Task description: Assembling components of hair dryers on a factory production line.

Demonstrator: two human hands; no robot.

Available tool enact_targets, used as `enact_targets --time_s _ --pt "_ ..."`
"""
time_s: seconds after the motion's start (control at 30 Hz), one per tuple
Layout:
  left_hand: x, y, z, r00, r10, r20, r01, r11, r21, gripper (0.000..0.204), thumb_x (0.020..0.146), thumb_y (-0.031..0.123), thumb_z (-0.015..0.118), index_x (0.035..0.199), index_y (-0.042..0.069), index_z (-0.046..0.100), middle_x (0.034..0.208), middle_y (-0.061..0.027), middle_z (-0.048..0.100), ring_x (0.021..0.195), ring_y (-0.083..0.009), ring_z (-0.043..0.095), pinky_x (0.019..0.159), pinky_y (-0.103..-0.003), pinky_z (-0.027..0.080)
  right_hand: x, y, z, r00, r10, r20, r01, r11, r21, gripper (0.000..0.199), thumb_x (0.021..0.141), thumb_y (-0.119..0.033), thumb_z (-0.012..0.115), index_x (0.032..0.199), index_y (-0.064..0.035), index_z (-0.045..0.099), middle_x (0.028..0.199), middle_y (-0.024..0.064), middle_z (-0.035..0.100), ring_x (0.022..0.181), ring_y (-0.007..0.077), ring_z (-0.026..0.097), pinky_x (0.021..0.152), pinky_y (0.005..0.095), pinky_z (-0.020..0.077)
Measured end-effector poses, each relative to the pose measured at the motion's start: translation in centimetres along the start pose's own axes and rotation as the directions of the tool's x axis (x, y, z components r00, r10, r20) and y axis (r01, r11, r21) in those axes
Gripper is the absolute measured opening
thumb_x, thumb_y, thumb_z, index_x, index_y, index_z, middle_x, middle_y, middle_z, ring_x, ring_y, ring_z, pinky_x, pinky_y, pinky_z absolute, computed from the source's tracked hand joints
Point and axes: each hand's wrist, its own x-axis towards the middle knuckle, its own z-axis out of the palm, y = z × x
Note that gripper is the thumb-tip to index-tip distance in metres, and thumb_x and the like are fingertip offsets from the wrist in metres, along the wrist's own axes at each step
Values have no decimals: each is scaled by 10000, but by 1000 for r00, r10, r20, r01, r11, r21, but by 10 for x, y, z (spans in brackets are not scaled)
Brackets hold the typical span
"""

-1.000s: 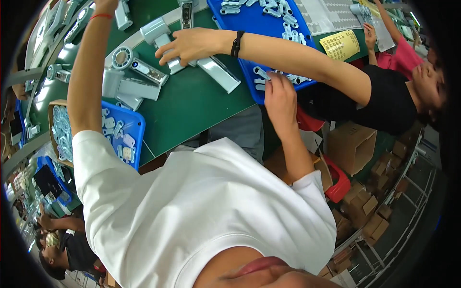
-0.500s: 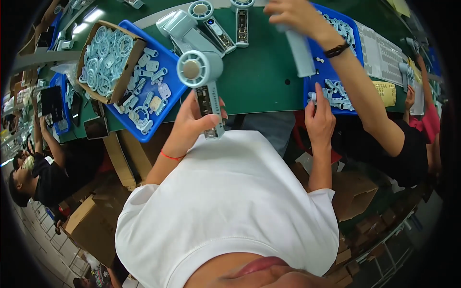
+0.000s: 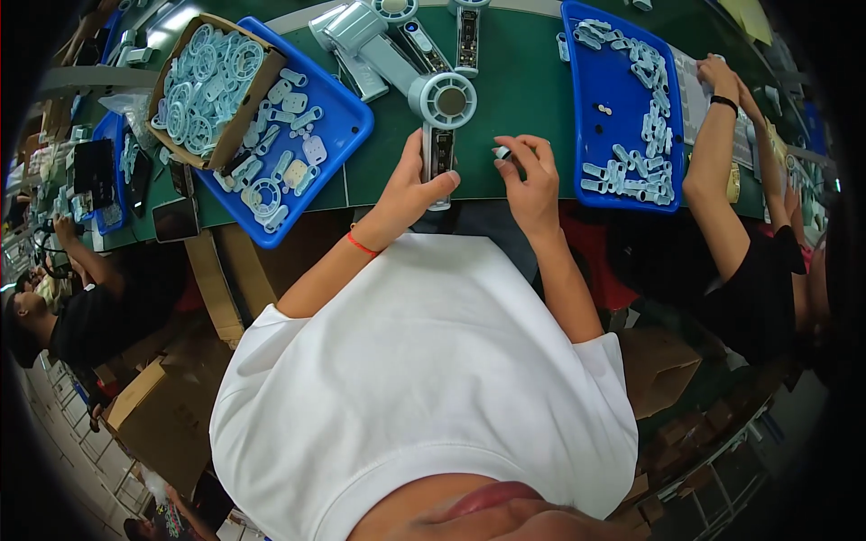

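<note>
Upright in my left hand (image 3: 406, 197) is a light blue handheld fan (image 3: 447, 101). Its round grille is at the top, and the handle is uncovered, with dark inner parts showing. My fingers and thumb wrap the lower handle. Just right of it, my right hand (image 3: 532, 185) pinches a small piece (image 3: 502, 153), dark with a pale edge, between thumb and fingertips. A gap separates that piece from the fan. Beyond my hands lie more handheld fans on the green table (image 3: 519, 90), some with open handles, such as the fan body (image 3: 466, 41).
At left, a cardboard box (image 3: 236, 135) of light blue rings rests on a blue tray (image 3: 354, 126) of loose parts. A second blue tray (image 3: 595, 162) holds small light blue parts at right. Beyond it are a co-worker's hands (image 3: 719, 79). A phone (image 3: 179, 219) lies near the table edge.
My left hand has carried the fan to the right. My right hand has left the right tray's edge and come toward the fan with a small piece. The co-worker's arm has withdrawn rightward.
</note>
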Motion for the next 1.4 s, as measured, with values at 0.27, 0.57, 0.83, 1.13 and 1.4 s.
enact_targets --time_s 0.27,0.57,0.83,1.13,1.4 --pt "5 -7 6 971 194 137 -233 891 390 808 773 127 630 1388 -32 132 1311 -188 353 1167 -286 430 957 -362 373 1 -46 -5 896 430 113 -405 682 609 272 810 -24 651 1062 58 588 904 97 637 835 138 626 723 233 502" --pt "0 -5 15 942 322 96 -298 669 681 901 723 226 753 1358 -43 173 1282 -279 367 1110 -422 467 902 -424 421 0 -49 4 865 496 74 -452 708 542 235 777 -53 698 951 66 593 842 104 652 741 116 623 645 226 509" --pt "-2 3 16 927 358 112 -312 571 760 826 738 220 733 1331 -36 219 1150 -267 462 953 -417 550 777 -431 477 5 -36 -2 852 486 195 -499 637 588 213 775 -56 699 919 64 598 803 96 645 708 116 617 627 230 520" --pt "-3 6 19 924 373 84 -289 539 791 686 747 160 673 1277 -44 289 1108 -250 493 898 -402 571 705 -423 492 10 -48 -1 833 529 162 -521 653 549 206 769 -78 709 878 55 594 757 93 644 657 117 620 579 224 510" --pt "2 8 13 935 339 100 -303 623 721 586 750 167 645 1222 -49 374 1010 -244 551 887 -386 574 739 -412 479 11 -33 6 810 529 253 -562 574 596 233 766 -124 713 913 20 603 734 68 636 682 116 617 594 239 492"
